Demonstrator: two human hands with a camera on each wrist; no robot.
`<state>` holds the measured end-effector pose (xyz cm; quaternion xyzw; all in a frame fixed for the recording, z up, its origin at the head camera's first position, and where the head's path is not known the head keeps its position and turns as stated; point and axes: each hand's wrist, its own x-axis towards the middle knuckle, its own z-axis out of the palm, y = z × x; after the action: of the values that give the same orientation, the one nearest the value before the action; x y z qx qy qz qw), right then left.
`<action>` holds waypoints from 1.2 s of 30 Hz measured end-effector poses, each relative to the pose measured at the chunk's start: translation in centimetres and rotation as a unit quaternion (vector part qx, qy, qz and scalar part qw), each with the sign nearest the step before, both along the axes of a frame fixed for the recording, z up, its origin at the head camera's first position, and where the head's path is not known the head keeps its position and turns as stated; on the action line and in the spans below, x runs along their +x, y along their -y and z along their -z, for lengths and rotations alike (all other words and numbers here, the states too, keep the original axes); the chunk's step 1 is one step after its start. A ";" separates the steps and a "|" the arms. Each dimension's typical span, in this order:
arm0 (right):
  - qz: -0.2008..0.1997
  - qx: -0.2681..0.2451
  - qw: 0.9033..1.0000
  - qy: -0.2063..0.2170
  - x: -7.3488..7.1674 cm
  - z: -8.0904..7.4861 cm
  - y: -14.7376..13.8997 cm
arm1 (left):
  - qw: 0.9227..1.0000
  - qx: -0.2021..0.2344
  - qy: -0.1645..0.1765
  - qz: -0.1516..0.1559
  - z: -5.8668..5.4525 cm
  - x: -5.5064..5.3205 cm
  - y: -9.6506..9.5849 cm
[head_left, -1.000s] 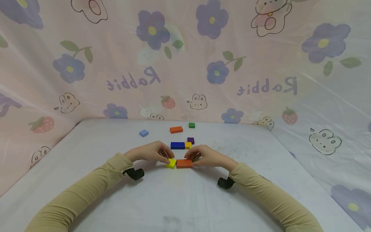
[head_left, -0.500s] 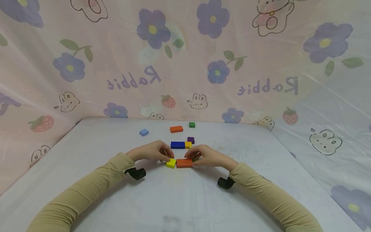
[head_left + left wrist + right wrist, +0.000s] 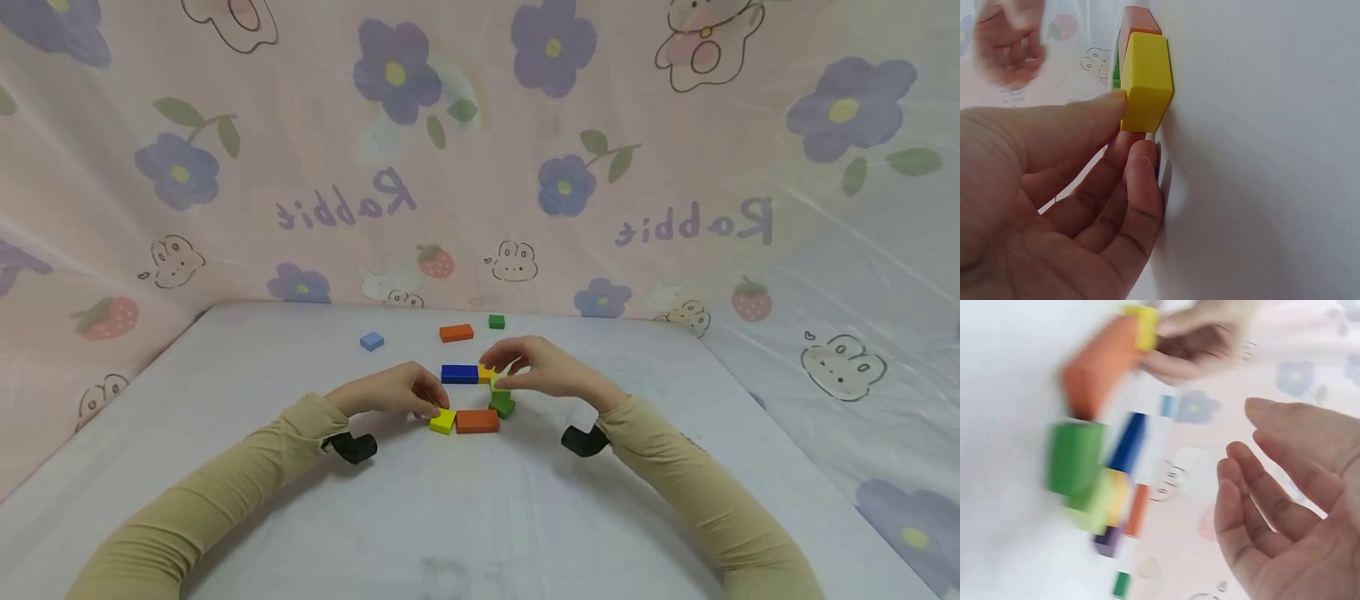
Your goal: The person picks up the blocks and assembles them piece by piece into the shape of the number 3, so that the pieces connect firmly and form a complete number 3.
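Note:
My left hand (image 3: 393, 389) pinches a small yellow block (image 3: 442, 421) between thumb and fingers, low on the table. The left wrist view shows the thumb against the side of the yellow block (image 3: 1147, 81). Beside it on the right lies an orange-red rectangular block (image 3: 477, 422). A green block (image 3: 502, 407) sits at that block's right end, with light green blocks behind it. My right hand (image 3: 543, 367) is raised over these, holding nothing, its fingers loosely bent apart from the thumb. In the right wrist view the right hand (image 3: 1297, 494) is away from all the blocks.
A dark blue block (image 3: 459, 374) lies end to end with an orange-yellow block (image 3: 486, 374) behind the hands. Farther back are a light blue block (image 3: 372, 341), another orange-red block (image 3: 456, 333) and a small green block (image 3: 497, 322). A purple block (image 3: 1107, 540) shows in the right wrist view.
My right hand has let go at the orange-red block's right end and lifted up and away, uncovering the green blocks. The left hand stays at the yellow block.

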<state>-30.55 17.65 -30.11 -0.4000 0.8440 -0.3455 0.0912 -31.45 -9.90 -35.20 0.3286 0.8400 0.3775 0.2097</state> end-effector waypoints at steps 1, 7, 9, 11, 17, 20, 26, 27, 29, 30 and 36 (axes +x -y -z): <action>0.002 -0.008 1.000 -0.003 -0.3 -0.6 0.0 | 1.000 0.000 0.000 0.001 0.0 0.0 0.0; 0.046 -0.046 0.998 -0.016 -2.6 -3.1 -0.2 | 1.000 0.001 0.008 -0.005 0.0 -0.2 0.1; 0.067 -0.058 0.996 -0.021 -3.5 -3.6 -0.4 | 1.000 0.001 0.011 -0.007 0.1 -0.1 0.1; 0.091 -0.075 0.993 -0.023 -4.6 -4.0 -0.8 | 1.000 0.001 0.011 -0.006 0.1 -0.1 0.0; 0.158 -0.114 0.981 -0.018 -8.1 -3.8 -2.2 | 1.000 0.000 0.004 -0.003 0.1 -0.2 0.0; 0.182 -0.122 0.976 -0.004 -10.0 -2.8 -2.6 | 1.000 0.000 0.007 -0.005 0.1 -0.2 0.1; 0.222 -0.140 0.964 0.049 -12.5 -0.5 -3.1 | 1.000 0.002 0.002 -0.002 0.3 -0.2 0.3; 0.225 -0.143 0.962 0.055 -12.7 -0.1 -3.2 | 1.000 0.003 0.000 -0.001 0.3 -0.2 0.3; 0.228 -0.146 0.960 0.064 -13.3 0.6 -3.3 | 1.000 0.003 -0.002 -0.001 0.3 -0.2 0.3; 0.230 -0.147 0.960 0.069 -13.6 0.9 -3.4 | 1.000 0.003 -0.002 -0.002 0.3 -0.2 0.3; 0.249 -0.143 0.952 0.104 -14.5 2.8 -3.2 | 1.000 0.002 0.006 -0.009 0.1 -0.1 0.1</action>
<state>-45.04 20.88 -32.87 -0.1478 0.8442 -0.5144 0.0313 -31.52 -10.01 -35.35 0.3196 0.8408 0.3828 0.2107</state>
